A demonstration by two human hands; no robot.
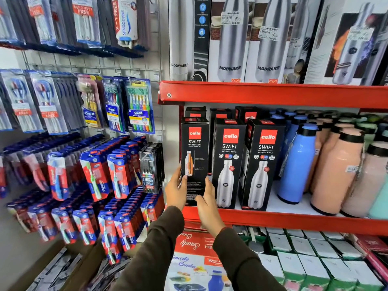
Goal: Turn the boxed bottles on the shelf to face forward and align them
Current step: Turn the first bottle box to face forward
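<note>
Red shelf point(294, 220), hands point(192, 193) gripping boxed bottle point(194, 156)

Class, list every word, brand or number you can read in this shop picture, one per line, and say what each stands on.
"cello SWIFT": black box held in both hands
"cello SWIFT": middle box and right box
"MODWARE": steel-bottle boxes on the top shelf
"Oral-B": toothbrush packs
"SENSODYNE": hanging toothbrush pack
"FREE": red tags on hanging packs
Price stickers and the boxes' small print: too blurred to read.
</note>
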